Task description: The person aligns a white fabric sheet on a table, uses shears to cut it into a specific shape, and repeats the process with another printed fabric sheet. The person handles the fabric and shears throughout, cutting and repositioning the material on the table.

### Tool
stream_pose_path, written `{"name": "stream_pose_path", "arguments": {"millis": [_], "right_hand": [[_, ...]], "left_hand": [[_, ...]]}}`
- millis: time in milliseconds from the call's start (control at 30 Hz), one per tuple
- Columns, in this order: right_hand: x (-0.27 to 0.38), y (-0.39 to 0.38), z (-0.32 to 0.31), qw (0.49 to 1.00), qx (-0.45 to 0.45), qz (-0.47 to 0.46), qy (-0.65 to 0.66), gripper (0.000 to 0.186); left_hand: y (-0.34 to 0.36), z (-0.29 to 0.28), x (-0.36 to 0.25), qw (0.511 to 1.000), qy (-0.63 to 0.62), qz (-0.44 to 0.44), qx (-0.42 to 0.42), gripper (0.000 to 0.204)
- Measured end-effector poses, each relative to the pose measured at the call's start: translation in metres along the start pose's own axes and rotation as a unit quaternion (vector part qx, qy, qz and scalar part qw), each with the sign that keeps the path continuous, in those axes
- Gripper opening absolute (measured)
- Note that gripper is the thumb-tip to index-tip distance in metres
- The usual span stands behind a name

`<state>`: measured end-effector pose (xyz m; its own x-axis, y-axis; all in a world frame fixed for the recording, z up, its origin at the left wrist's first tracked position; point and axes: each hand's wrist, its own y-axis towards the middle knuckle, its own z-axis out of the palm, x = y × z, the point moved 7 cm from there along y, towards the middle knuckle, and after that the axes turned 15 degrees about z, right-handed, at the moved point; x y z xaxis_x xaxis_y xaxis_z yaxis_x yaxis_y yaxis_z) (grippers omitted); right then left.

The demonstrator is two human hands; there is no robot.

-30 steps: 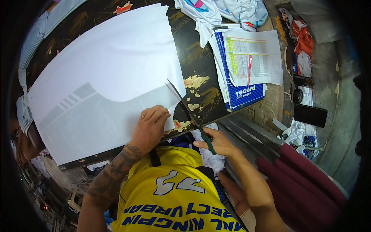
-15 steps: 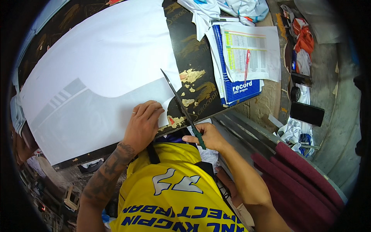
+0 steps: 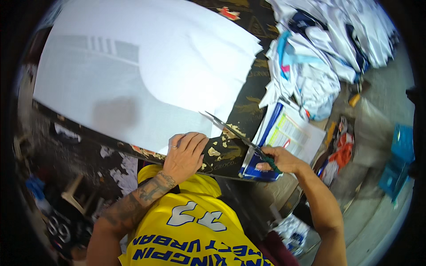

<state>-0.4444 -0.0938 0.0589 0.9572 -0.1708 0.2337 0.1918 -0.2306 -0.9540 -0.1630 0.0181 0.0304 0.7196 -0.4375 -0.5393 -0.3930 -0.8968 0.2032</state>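
Pointing up and to the left, the scissors (image 3: 242,136) are running their long axis diagonally from the right hand (image 3: 284,160) toward the white sheet (image 3: 191,53), with their tips reaching over its lower right part. The right hand is gripping their handles, which are wrapped in something dark green; the metal blades are tapering to narrow points and standing slightly apart. The left hand (image 3: 186,153) is lying palm down at the sheet's near edge, fingers together and bent; its underside is hidden, so whether it is pinching anything cannot be told. The sheet is looking thin and smooth, showing soft ripples and a curved grey shape (image 3: 111,80), and is covering much of the dark, peeling surface (image 3: 248,106). Its top is running out of view. Whether it is passing between the blades is hard to make out. Beyond the right hand, printed papers (image 3: 293,133) are blurring.
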Motion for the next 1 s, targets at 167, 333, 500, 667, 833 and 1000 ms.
{"name": "stream_pose_path", "arguments": {"millis": [167,333,500,667,833,1000], "right_hand": [[0.036,0.032,-0.048,0.989,0.062,-0.01,-0.134,0.056],[0.058,0.04,-0.053,0.976,0.039,-0.068,-0.203,0.06],[0.055,0.042,-0.051,0.978,0.035,-0.063,-0.195,0.063],[0.05,0.043,-0.049,0.978,0.02,-0.051,-0.201,0.065],[0.05,0.043,-0.049,0.978,0.032,-0.007,-0.204,0.065],[0.075,0.048,-0.043,0.982,0.023,-0.036,-0.183,0.066]], "left_hand": [[-0.013,0.025,-0.006,0.997,0.075,-0.001,-0.013,0.051],[-0.009,0.021,-0.008,0.995,0.096,0.0,-0.021,0.047],[-0.008,0.019,-0.009,0.993,0.114,-0.003,-0.025,0.052],[-0.009,0.02,-0.008,0.992,0.12,0.001,-0.038,0.049],[-0.009,0.017,-0.009,0.992,0.12,0.003,-0.046,0.047],[-0.01,0.018,-0.007,0.994,0.104,0.001,-0.047,0.047]]}}
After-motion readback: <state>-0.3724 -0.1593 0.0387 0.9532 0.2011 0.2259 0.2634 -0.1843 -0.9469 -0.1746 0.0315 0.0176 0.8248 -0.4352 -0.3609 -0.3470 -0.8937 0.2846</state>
